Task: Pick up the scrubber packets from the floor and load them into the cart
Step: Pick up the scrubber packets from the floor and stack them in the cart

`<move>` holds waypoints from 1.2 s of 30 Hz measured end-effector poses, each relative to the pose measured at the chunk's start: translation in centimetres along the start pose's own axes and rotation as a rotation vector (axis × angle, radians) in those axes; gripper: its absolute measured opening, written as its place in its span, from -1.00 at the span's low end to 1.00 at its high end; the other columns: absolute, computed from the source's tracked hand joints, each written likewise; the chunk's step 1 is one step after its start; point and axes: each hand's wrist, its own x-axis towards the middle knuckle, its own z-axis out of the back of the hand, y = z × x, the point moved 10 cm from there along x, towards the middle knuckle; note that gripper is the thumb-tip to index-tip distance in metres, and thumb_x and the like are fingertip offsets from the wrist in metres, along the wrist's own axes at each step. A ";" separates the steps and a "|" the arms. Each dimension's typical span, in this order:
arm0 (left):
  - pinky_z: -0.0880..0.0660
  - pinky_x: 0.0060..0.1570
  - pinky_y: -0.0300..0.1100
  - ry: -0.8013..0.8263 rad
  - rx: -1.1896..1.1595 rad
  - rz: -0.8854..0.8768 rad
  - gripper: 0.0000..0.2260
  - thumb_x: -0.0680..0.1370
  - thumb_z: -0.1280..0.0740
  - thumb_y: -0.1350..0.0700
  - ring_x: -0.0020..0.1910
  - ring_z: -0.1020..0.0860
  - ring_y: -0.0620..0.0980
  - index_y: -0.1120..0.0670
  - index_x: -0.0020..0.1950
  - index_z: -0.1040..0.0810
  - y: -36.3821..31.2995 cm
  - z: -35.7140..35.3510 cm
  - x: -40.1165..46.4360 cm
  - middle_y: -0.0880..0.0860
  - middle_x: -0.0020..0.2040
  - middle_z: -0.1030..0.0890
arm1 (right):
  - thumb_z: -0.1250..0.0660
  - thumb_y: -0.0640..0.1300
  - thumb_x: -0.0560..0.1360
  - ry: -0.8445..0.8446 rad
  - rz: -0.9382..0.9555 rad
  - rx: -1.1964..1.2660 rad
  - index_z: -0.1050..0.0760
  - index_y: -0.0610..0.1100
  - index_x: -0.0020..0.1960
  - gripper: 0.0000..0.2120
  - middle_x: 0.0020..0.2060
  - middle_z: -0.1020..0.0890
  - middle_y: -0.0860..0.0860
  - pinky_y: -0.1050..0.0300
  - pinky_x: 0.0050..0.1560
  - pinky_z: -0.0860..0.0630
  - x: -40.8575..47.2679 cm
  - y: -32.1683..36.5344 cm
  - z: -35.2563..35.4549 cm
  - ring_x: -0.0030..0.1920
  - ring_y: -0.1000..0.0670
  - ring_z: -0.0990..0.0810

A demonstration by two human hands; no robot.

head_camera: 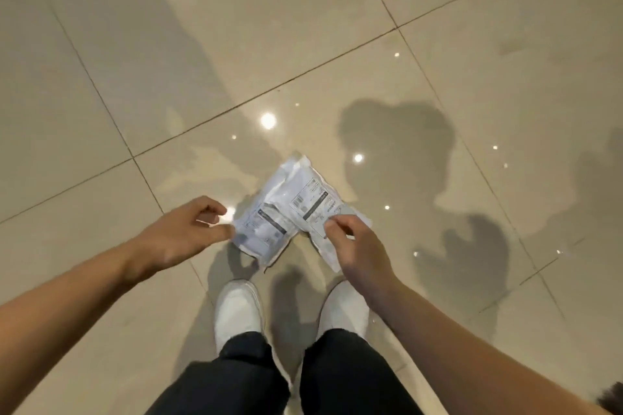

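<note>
Two white plastic scrubber packets with printed labels are in front of my feet, just above the glossy tiled floor. My left hand [188,232] pinches the left edge of the left packet [263,229] between thumb and fingers. My right hand [354,246] grips the near end of the right packet [310,195], which overlaps the left one and reaches farther away from me. Whether the packets' undersides still touch the floor I cannot tell. No cart is in view.
Beige polished floor tiles [236,27] with dark grout lines spread all around, showing bright light reflections and shadows. My two white shoes [237,310] and dark trouser legs stand just below the packets.
</note>
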 end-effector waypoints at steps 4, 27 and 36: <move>-0.43 0.36 0.00 -0.019 0.233 0.000 -0.34 0.49 -0.53 -0.12 0.39 -0.48 0.09 0.05 0.51 -0.41 4.3 -3.1 10.8 0.09 0.47 -0.49 | -0.46 0.08 0.53 0.016 0.040 -0.158 -0.51 -0.04 0.41 -0.51 0.23 -0.49 0.12 0.20 0.31 -0.36 9.4 -5.2 -2.7 0.22 0.14 -0.45; -0.59 -0.01 -0.15 -0.285 -0.480 -0.030 -0.56 0.42 -0.61 0.03 0.03 -0.69 -0.13 -0.10 0.25 -0.58 -2.1 0.3 -9.7 -0.15 0.06 -0.73 | -0.59 0.06 0.35 -0.096 -0.042 0.127 -0.55 0.05 0.04 -0.65 -0.11 -0.72 0.08 -0.06 -0.02 -0.68 -6.8 5.3 5.6 -0.09 -0.03 -0.71; -0.65 -0.04 -0.03 -0.376 -0.690 -0.202 -0.55 0.43 -0.61 0.15 0.02 -0.73 -0.08 -0.09 0.26 -0.58 -15.2 16.7 -40.5 -0.13 0.08 -0.75 | -0.61 -0.04 0.39 -0.049 0.095 0.319 -0.57 0.13 0.15 -0.61 -0.03 -0.75 0.19 0.11 0.03 -0.64 -32.7 30.4 16.8 -0.02 0.13 -0.74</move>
